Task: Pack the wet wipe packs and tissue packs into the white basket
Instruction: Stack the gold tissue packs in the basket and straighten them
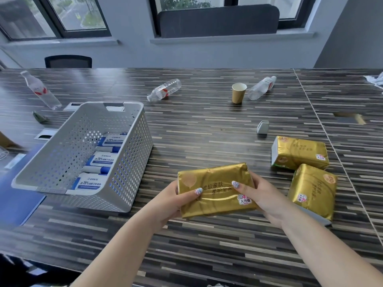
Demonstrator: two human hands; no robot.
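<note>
I hold a gold tissue pack [215,183] above the table with both hands, my left hand [176,200] on its left end and my right hand [263,195] on its right end, thumbs on top. The white perforated basket [132,162] stands to the left, with three blue-and-white wet wipe packs [99,160] lined up along its right inner side. Two more gold tissue packs lie on the table to the right, one further back [299,153] and one nearer [313,189], touching each other.
Three plastic water bottles lie at the back of the striped table [207,131]: one far left [40,90], one in the middle [164,92], one right [262,88]. A paper cup [238,92] stands between them. A small grey clip [262,127] sits behind the packs.
</note>
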